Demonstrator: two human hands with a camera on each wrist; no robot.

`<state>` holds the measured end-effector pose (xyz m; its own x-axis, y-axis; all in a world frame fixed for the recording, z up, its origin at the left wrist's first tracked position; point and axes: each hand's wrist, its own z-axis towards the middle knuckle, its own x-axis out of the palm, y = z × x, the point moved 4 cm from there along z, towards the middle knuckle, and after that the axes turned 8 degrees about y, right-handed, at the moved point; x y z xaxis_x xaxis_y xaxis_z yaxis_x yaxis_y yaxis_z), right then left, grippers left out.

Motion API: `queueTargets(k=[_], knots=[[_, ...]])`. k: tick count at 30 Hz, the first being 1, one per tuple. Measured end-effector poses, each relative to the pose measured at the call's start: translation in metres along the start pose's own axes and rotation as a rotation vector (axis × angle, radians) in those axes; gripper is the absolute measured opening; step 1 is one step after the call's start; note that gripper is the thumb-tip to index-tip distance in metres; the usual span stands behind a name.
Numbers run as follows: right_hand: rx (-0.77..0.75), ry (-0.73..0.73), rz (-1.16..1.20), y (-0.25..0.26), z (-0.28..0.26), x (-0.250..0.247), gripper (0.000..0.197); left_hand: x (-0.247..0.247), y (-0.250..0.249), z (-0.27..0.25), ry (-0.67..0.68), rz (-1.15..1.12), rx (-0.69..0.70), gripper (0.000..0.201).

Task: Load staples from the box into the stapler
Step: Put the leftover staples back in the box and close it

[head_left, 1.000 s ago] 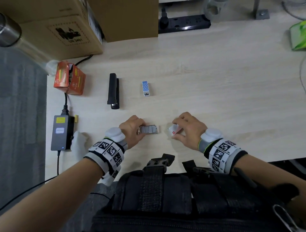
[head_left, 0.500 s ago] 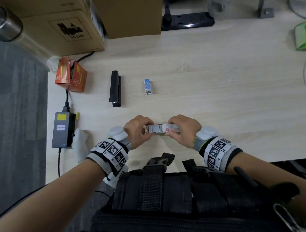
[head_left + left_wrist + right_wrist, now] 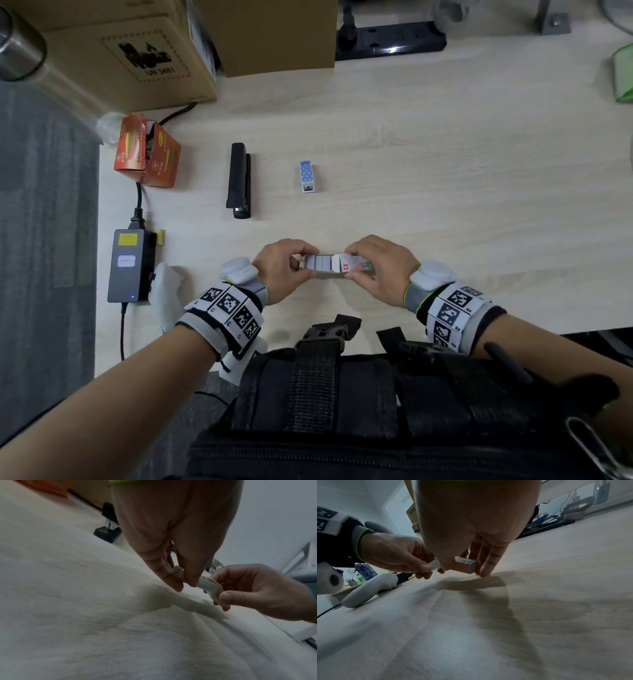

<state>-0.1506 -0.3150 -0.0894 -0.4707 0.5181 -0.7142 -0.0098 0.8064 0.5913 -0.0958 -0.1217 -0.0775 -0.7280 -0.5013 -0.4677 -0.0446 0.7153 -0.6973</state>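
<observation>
Left hand (image 3: 286, 265) pinches staple tray (image 3: 317, 263); right hand (image 3: 380, 267) pinches box sleeve (image 3: 351, 265), tray partly inside. Stapler (image 3: 239, 180) lies apart on table (image 3: 445, 171).

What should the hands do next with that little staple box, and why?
Probably push the sleeve further over the tray until the box shuts. The left hand pinches the tray, the right hand the sleeve, which covers part of it; a second ago they were apart. The stapler lies apart on the table.
</observation>
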Motion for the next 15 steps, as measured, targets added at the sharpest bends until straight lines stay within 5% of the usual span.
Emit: queueTargets(k=[7, 15], knots=[[-0.003, -0.004, -0.026, -0.002, 0.001, -0.001, 0.034, 0.002, -0.001, 0.003, -0.027, 0.065, -0.010, 0.034], [-0.013, -0.022, -0.024, 0.000, 0.002, -0.004, 0.040, -0.002, 0.009, 0.005, -0.052, -0.125, -0.114, 0.031]])
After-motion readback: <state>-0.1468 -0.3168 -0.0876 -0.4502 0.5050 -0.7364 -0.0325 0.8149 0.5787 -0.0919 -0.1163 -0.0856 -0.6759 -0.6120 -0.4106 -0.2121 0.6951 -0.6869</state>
